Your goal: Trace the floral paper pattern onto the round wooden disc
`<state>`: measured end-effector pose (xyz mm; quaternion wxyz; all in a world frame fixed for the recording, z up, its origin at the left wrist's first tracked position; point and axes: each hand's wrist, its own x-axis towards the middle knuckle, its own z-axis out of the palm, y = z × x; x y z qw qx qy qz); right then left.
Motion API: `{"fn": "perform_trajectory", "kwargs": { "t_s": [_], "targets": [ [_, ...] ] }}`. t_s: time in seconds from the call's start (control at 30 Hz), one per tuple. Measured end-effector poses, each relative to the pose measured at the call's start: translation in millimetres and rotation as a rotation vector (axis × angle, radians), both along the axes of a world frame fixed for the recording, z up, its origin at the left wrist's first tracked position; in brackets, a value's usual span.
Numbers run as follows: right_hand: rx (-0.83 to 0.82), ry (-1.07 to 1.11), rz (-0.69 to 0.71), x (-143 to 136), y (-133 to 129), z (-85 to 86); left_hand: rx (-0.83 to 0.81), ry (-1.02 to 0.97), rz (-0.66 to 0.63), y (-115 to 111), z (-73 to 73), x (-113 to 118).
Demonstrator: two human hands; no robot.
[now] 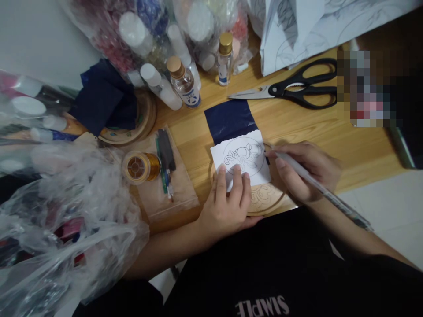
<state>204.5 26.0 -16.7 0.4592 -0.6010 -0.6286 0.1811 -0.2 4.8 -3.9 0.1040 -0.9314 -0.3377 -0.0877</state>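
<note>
My left hand lies over a white sheet of paper with a line drawing inside a circle. Its fingers press on the sheet while the thumb sits at the near edge of a round wooden disc beneath, pinching both. Curved lines are drawn on the disc's bare part. Dark blue carbon paper sticks out from behind the sheet's far edge. In my right hand is a pen with a pale barrel, its tip near the sheet's right edge. Whether the tip touches is too blurred to tell.
Black-handled scissors lie beyond the sheet. Small bottles and bagged bottles stand at the back. On the left are a spool of golden thread, a flat bag with slim tools, dark blue sheets on a round frame, and a crumpled plastic bag.
</note>
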Motion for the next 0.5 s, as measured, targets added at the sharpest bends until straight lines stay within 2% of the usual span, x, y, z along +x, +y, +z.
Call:
{"fn": "perform_trajectory", "kwargs": {
  "t_s": [0.17,0.43,0.5],
  "targets": [
    [0.013,-0.1,0.031,2.1,-1.5,0.4,-0.015,-0.005,0.012,-0.2,0.8,0.3],
    [0.029,-0.08,0.021,2.4,-0.9,-0.7,0.021,-0.006,0.017,0.3,0.8,1.3],
    [-0.047,-0.032,0.037,4.1,-1.3,-1.8,0.014,-0.012,0.018,0.1,0.5,0.9]
  ]
}}
